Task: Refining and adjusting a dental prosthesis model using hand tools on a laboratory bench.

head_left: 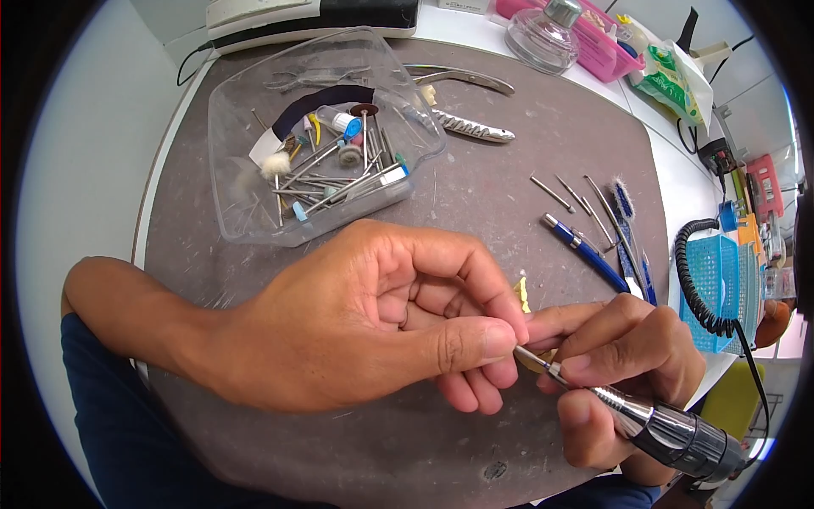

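My right hand (632,352) is wrapped round a rotary handpiece (691,441), silver at the nose and black toward its corded end. A thin metal bit (534,360) sticks out of the nose toward the left. Thumb and forefinger of my left hand (390,327) pinch the outer end of this bit, hiding its tip; the other fingers curl loosely. Just behind the fingertips a small yellow piece (521,293) shows, mostly covered by my hands, so its kind is unclear.
A clear plastic box (229,199) with several burs and polishing bits stands at the back left. Pliers (475,127) lie beside it. Right of centre lie a blue pen-like tool (585,250), loose bits and a brush (623,202). A coiled black cord (688,271) hangs by a blue basket (708,254).
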Demonstrator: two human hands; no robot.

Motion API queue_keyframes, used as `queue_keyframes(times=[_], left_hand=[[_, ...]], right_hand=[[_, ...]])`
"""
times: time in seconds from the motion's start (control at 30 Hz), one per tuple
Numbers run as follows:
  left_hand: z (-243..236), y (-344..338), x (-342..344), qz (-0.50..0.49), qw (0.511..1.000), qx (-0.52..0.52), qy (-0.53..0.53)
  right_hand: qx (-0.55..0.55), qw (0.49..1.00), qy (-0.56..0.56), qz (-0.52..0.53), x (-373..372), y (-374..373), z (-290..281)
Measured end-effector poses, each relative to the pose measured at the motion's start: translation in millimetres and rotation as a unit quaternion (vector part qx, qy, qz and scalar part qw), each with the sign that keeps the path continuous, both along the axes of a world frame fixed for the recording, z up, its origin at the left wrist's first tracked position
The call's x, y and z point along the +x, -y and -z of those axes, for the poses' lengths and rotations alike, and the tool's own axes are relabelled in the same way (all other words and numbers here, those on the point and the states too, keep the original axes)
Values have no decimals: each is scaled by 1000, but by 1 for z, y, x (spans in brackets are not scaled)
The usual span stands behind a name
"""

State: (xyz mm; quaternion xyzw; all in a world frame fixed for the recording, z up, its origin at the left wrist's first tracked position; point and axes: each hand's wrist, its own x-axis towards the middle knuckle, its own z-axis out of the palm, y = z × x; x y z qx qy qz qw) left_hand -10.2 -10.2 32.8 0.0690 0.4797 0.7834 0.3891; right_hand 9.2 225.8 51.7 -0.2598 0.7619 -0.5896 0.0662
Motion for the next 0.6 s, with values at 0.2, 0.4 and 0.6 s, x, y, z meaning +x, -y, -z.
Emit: queue_keyframes(times=[0.2, 0.4, 0.6], left_hand=[[0, 1, 1, -1, 1000, 3, -3], [2, 0, 1, 0, 1000, 7, -6], [0, -1, 1, -1, 1000, 10, -10]], right_hand=[[48, 994, -73, -60, -11, -2, 2], [64, 993, -85, -57, -8, 0, 2], [64, 992, -86, -61, -10, -5, -2]])
